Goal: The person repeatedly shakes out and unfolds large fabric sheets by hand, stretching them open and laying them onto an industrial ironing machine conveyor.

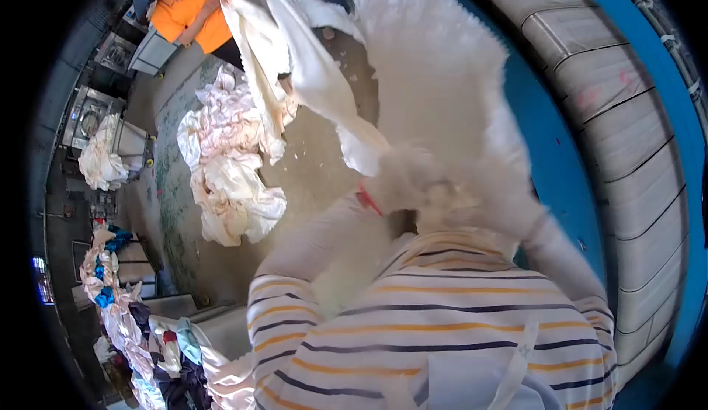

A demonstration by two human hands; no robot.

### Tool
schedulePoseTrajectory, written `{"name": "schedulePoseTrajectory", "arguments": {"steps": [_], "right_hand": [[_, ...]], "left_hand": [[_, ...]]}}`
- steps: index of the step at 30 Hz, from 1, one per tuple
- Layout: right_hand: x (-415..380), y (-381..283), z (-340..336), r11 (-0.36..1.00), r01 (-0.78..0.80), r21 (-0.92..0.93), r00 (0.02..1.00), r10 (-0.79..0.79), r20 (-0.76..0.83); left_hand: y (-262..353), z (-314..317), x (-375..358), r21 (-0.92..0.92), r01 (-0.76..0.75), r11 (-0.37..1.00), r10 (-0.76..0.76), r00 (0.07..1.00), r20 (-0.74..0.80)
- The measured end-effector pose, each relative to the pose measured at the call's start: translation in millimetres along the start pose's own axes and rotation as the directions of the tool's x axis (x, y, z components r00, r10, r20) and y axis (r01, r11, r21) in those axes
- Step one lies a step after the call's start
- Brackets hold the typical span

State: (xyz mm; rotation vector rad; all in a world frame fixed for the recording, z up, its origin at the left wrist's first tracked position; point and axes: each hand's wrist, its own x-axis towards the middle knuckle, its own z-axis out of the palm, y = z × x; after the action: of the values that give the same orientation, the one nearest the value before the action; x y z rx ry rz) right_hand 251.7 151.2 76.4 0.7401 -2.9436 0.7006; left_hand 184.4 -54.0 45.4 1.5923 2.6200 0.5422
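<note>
A large white cloth (442,63) with a frilled edge stretches from the top of the head view down to my hands. My left hand (404,176), pale-gloved with a red band at the wrist, holds its gathered lower end near my chest. Close beside it on the right, my right hand (498,202), also covered in pale fabric, grips the same bunched cloth. Motion blurs both hands, so single fingers do not show.
A person in orange (193,12) holds pale cloth at the upper left. Piled cloths (236,189) lie on the floor. A blue-framed machine with padded grey rollers (627,159) curves along the right. Carts (134,144) and coloured laundry (140,332) stand left.
</note>
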Motion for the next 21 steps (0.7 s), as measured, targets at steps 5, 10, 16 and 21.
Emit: {"name": "schedulePoseTrajectory", "arguments": {"steps": [5,10,16,21], "right_hand": [[-27.5,5.2,-2.5,0.995,-0.053,0.083,0.987,0.04,0.158],[-48.1,-4.4,-35.5,0.991,0.064,-0.115,0.943,-0.022,0.331],[-109.9,29.0,-82.7,0.972,0.175,-0.159,0.957,-0.206,-0.202],[-169.1,37.0,-103.3,0.942,-0.252,0.221,0.841,0.326,-0.432]], "left_hand": [[14.0,-10.0,-3.2,-0.168,0.007,0.986,0.004,0.998,0.064],[10.5,-24.1,7.6,0.163,0.062,0.985,-0.16,0.691,0.705],[-104.8,-14.5,-14.0,0.483,-0.106,0.869,-0.203,0.814,0.544],[-167.0,-157.4,-25.3,0.9,-0.029,0.434,-0.453,0.857,0.246]]}}
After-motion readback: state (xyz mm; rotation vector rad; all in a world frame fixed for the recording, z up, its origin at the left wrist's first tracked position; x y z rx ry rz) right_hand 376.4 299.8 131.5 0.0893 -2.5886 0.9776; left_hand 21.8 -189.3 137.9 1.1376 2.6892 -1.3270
